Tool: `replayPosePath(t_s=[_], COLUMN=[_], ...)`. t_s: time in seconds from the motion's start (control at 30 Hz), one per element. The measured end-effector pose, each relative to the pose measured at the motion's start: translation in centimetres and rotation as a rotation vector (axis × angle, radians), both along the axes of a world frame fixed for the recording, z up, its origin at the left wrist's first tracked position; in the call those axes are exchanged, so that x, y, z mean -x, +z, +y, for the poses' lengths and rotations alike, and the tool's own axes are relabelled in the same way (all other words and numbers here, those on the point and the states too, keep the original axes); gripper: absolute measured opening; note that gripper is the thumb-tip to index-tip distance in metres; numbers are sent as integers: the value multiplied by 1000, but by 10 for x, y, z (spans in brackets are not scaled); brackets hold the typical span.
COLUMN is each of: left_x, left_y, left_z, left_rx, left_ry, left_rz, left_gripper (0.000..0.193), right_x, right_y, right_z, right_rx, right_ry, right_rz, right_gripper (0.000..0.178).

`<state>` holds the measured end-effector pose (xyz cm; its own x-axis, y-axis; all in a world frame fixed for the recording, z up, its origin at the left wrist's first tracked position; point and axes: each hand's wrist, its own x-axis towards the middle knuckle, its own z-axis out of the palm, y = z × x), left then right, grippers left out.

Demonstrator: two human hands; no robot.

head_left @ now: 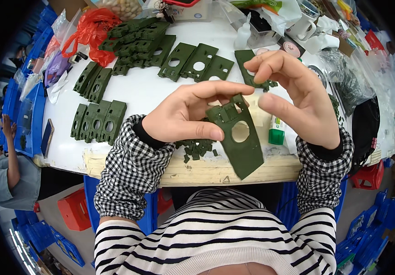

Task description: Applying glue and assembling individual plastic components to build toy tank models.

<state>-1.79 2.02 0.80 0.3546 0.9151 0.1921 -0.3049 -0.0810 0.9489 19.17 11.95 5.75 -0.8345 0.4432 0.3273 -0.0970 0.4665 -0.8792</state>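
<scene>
My left hand (174,117) grips a dark green plastic model-tank hull plate (248,156) between thumb and fingers, tilted above the table's front edge. A large round hole goes through the plate, and raised detail runs along its far end. Beside that end, my right hand (305,98) is raised with thumb and fingers curved apart; nothing shows between them. Below my left hand lies a pile of small green plastic pieces (196,149). A small white container with a green cap (276,136) stands by my right wrist. Another green hull plate (243,59) lies partly hidden behind my right hand.
Green hull plates (200,63) lie in rows at the back and left, with a stack (138,39) behind. A red plastic bag (94,34), a squeeze bottle (243,34) and a mug (302,28) stand around. Bags crowd the right; another person's arm (10,146) shows far left.
</scene>
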Motion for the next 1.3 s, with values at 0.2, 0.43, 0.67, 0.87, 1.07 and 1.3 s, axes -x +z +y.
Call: replayPosePath(t_s=[0.2, 0.43, 0.67, 0.87, 1.07, 1.3], left_x=[6, 0, -3, -9, -10, 3], left_y=[-9, -11, -12, 3, 6, 4], left_z=[-2, -5, -3, -17, -19, -12], left_rx=[128, 243, 212, 367, 398, 554], left_ry=[-266, -302, -256, -131, 42, -90], left_rz=[-315, -286, -179, -231, -221, -311], left_gripper=[89, 95, 84, 65, 62, 62], right_x=[-5, 6, 5, 8, 10, 13], right_y=[14, 2, -1, -3, -4, -10], right_z=[6, -8, -14, -14, -16, -15], right_rx=[-470, -565, -524, -648, -717, -714], right_ry=[183, 249, 174, 98, 37, 38], right_rz=[-37, 27, -14, 42, 93, 106], right_gripper=[83, 79, 70, 59, 64, 65])
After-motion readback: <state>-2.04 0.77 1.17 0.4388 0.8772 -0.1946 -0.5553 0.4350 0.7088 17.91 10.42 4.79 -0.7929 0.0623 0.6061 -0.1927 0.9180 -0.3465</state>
